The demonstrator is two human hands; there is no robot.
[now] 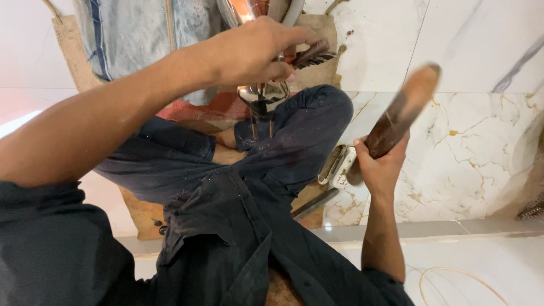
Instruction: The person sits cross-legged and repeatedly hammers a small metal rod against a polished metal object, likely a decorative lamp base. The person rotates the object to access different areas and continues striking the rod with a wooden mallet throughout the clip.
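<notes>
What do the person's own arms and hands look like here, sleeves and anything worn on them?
Both arms are bare from above the elbow down. The left hand and right hand wear no gloves, and no rings, watch or bands show. Dark, near-black short shirt sleeves end at the upper arms, matching the dark shirt, which is speckled with pale dust.

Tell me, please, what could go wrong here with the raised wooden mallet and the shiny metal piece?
The right hand lifts the wooden mallet high; a poor swing might hit the left hand gripping the dark tool. The shiny metal piece stands above the crossed legs, so it might slip onto them.
</notes>
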